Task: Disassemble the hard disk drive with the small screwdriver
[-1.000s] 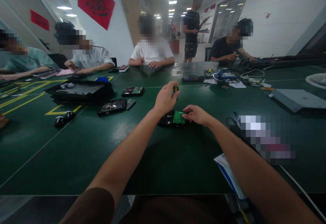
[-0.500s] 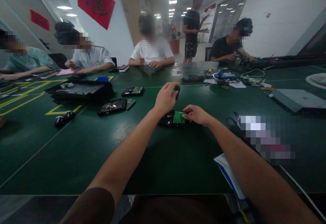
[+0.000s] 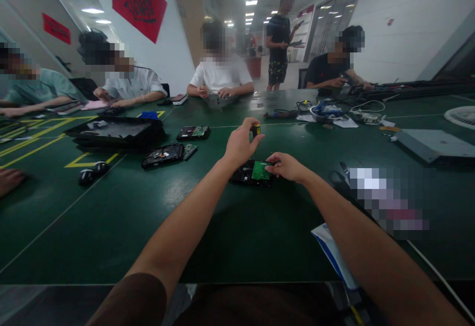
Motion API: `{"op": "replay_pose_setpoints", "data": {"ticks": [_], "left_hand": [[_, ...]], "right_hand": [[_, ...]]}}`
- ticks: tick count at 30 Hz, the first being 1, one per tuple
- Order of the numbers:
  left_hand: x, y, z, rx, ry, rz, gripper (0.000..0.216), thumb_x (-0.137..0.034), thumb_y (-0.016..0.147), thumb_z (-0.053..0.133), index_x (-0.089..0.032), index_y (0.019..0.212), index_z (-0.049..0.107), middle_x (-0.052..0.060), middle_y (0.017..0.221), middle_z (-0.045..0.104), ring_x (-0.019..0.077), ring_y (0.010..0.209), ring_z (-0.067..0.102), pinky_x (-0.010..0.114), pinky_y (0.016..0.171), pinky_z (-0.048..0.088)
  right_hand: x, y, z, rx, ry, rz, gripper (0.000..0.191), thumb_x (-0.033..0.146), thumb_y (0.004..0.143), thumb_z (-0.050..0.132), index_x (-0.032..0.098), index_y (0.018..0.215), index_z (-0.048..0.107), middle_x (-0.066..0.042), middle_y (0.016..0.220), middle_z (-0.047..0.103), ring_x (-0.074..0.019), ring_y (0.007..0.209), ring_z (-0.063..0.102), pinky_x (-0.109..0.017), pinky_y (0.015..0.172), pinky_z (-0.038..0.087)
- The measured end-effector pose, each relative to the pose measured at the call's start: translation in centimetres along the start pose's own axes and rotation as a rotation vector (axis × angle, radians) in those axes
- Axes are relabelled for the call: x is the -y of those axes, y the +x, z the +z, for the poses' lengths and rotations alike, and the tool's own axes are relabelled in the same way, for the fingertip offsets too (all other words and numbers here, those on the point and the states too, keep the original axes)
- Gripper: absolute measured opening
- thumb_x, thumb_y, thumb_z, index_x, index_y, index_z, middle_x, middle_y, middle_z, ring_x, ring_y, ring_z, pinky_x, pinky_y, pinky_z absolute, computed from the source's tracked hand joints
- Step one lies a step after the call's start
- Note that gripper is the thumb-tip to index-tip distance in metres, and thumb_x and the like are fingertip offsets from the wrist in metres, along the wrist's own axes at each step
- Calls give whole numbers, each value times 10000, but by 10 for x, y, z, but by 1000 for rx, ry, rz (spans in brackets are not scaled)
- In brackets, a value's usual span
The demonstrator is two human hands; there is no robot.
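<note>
The left grip (image 3: 243, 143) is closed around the yellow-and-black handle of a screwdriver (image 3: 257, 129); the right grip (image 3: 285, 167) clasps the right-hand end of a hard drive (image 3: 243, 175), its thumb against the green circuit board (image 3: 261, 170). The hard drive lies flat on the tabletop (image 3: 222, 247), below the left grip and immediately left of the right grip. Containers: well to the left of the left grip, stacked black trays (image 3: 150, 135) hold whitish and grey contents, too indistinct to identify; beyond the right grip and to its right, a bowl (image 3: 316, 117) is heaped with blue items (image 3: 328, 108). Orientation: the screwdriver stands nearly upright, handle uppermost, its thin shaft directed down toward the hard drive; the tip is hidden. The hard drive's long axis runs roughly left to right between the grips, the green circuit board toward its right end. Left of the left grip lies a second drive (image 3: 193, 132); a third drive (image 3: 163, 156), farther left, has a loose board (image 3: 190, 152) beside it.
</note>
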State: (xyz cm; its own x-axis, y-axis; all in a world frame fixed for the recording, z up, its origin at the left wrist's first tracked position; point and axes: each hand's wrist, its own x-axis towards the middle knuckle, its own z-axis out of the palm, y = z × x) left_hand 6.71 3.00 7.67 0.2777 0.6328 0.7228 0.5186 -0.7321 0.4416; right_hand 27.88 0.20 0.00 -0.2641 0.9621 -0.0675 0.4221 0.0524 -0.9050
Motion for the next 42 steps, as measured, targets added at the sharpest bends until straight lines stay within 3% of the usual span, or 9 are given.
{"op": "replay_pose_setpoints", "data": {"ticks": [7,13,18,22,30,34,42], "left_hand": [[-1,0,-2,-14,60,38,339,-160,922,675,-237,1247,620,94,1230,637,244,1115,645,391,942,556],[0,1,-1,-4,18,42,360,-144,938,659,-226,1284,602,94,1237,674,228,1082,668,377,941,552],[-1,0,1,-3,-35,22,354,-267,914,755,-235,1225,587,47,1089,726,194,943,693,345,885,551],[-2,0,1,-2,-68,6,326,-258,916,751,-234,1192,580,23,1017,714,160,826,675,312,813,549],[1,1,-2,-63,55,87,288,-184,940,677,-242,1221,660,78,1166,609,222,1087,622,372,935,546],[2,1,-1,-36,50,79,314,-161,958,628,-233,1263,643,87,1192,647,225,1085,639,377,941,546],[-1,0,1,-41,-41,9,313,-264,923,735,-228,1190,576,61,1101,723,211,988,689,372,901,555]], "right_hand": [[1,0,0,-4,0,4,306,227,874,790,143,1121,631,-99,1001,741,-127,661,649,-245,555,534],[2,-1,0,-4,-8,-6,269,203,890,764,138,1106,618,-112,1044,728,-117,652,645,-239,541,527],[2,0,0,-11,-7,-5,261,179,892,754,135,1106,611,-97,1016,726,-110,640,634,-231,535,520],[0,1,0,1,-7,1,273,188,898,755,135,1124,611,-93,996,728,-113,639,635,-233,534,516],[-2,1,1,-3,0,-16,283,205,892,771,137,1124,625,-99,976,745,-130,653,648,-252,550,524],[-1,1,0,-4,-8,-9,307,207,890,772,132,1145,619,-111,1000,744,-133,669,658,-250,556,533],[0,0,-1,-4,-21,-2,294,200,894,760,135,1141,615,-114,1018,738,-128,664,649,-249,550,534]]}}
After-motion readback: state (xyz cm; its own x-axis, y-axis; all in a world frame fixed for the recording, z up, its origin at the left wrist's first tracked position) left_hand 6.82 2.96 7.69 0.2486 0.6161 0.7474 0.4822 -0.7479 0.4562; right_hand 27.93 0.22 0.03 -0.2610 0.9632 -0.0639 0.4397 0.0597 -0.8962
